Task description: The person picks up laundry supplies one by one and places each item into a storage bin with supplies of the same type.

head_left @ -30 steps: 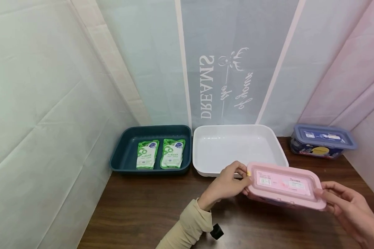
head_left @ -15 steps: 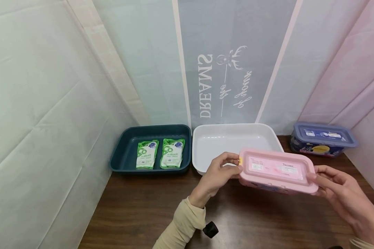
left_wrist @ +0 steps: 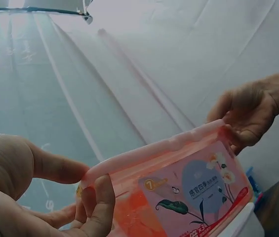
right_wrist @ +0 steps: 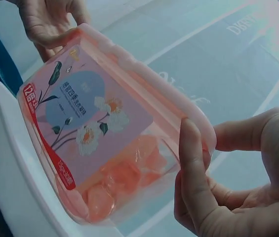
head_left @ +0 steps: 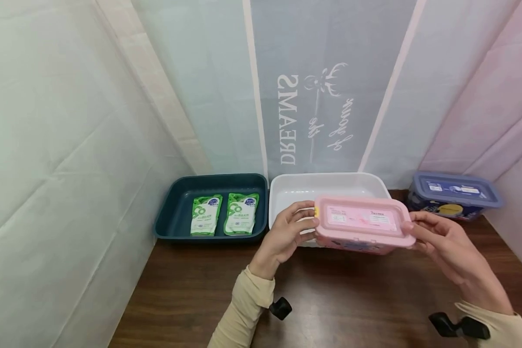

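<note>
A pink lidded plastic tub of laundry pods [head_left: 365, 217] is held between my two hands, over the front of the white tray [head_left: 282, 186]. My left hand [head_left: 284, 237] pinches the lid rim at its left end, thumb on top and fingers below. At the other end my right hand [head_left: 448, 246] grips the rim the same way. Orange-pink pods [right_wrist: 114, 182] show through the clear wall in the right wrist view, beside a flowered label [right_wrist: 80, 108]. The tub's bottom overlaps the tray's front rim there.
Left of the white tray stands a dark teal tray [head_left: 174, 212] with two green-and-white pouches [head_left: 241, 215] lying in it. A blue lidded tub [head_left: 454, 195] sits at the back right by the curtain [head_left: 374, 87]. Dark wooden table [head_left: 191, 290] spreads in front.
Both hands have carried the pink tub left and away from me, from the table's right front to over the white tray. The pouches and blue tub have stayed put.
</note>
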{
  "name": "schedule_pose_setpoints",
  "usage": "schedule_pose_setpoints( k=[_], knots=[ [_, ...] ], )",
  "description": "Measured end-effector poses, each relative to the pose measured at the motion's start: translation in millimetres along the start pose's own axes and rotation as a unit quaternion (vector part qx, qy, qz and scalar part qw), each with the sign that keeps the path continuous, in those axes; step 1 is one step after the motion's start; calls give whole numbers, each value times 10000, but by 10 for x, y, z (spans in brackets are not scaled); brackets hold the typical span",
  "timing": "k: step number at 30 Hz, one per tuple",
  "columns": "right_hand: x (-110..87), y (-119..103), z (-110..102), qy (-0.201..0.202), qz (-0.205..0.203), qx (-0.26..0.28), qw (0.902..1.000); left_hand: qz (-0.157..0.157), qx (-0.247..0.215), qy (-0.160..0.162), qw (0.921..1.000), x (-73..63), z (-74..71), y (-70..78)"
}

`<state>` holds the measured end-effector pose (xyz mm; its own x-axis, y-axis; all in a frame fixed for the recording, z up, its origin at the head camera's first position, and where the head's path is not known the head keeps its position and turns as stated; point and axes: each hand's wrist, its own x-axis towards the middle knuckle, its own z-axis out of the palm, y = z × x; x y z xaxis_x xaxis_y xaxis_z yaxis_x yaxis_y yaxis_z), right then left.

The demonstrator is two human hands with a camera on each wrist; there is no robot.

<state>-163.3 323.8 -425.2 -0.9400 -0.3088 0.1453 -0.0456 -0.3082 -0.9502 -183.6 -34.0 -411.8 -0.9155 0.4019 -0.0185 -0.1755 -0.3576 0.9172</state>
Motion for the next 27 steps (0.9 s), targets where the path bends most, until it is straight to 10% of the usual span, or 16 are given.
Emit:
schedule_pose_setpoints(
  k=[16, 27],
  knots=[
    [307, -29, 207, -486, -488, -596, 9958, 356, 135, 366, 9986, 76, -247, 84],
    [461, -88, 314, -428, -713, -80, 9965, 548, -115, 284, 9980, 179, -331, 191]
  ],
)
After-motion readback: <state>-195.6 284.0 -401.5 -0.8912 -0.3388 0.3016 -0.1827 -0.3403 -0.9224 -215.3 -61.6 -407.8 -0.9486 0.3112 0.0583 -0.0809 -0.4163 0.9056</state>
